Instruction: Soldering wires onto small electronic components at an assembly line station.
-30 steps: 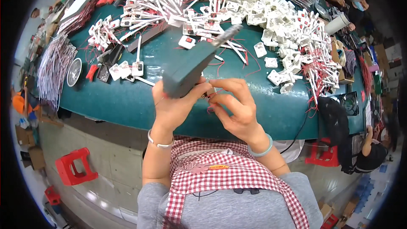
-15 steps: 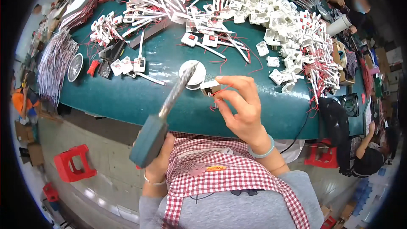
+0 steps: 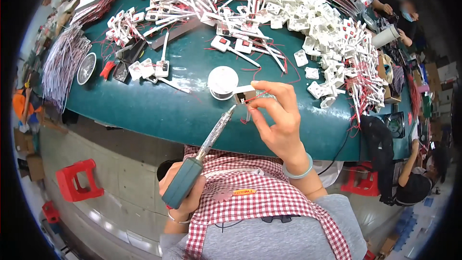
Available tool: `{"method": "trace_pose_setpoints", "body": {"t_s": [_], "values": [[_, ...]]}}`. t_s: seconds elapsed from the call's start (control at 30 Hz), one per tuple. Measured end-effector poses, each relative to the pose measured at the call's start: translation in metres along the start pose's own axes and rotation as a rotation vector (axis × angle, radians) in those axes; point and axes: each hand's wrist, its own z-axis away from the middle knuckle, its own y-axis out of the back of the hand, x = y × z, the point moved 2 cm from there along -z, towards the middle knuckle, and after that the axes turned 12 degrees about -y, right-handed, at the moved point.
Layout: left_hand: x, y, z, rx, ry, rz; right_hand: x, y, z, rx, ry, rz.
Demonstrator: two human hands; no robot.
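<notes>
My left hand (image 3: 192, 197) is closed around the dark green handle of a soldering iron (image 3: 213, 133). Its tip rests at or just below a small brown-and-white part (image 3: 242, 97); contact is hard to judge. My right hand (image 3: 281, 123) pinches a thin red wire (image 3: 251, 99) against that part, thumb and forefinger together at the wire. Just left of the part stands a white round spool (image 3: 223, 82). Part of the small piece is hidden by my right fingers.
White plastic housings (image 3: 308, 24) lie heaped at the back right. White sticks with red-wired square heads (image 3: 192, 0) are piled behind. At left are a metal bowl (image 3: 86, 69) and a bundle of wires (image 3: 62, 72). A red stool (image 3: 79, 180) stands below.
The soldering iron has swung down and right, its tip moving from over the white spool to beside the small part. My right hand has shifted slightly right, still pinching the wire.
</notes>
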Motion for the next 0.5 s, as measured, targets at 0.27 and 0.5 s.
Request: {"method": "trace_pose_setpoints", "body": {"t_s": [0.27, 0.5], "values": [[0.010, -0.007, -0.021, -0.062, -0.147, -0.077, -0.001, 0.001, -0.001, -0.003, -0.024, 0.013], [0.015, -0.006, -0.025, -0.075, -0.159, -0.088, -0.001, 0.003, -0.001, -0.008, -0.026, 0.017]]}}
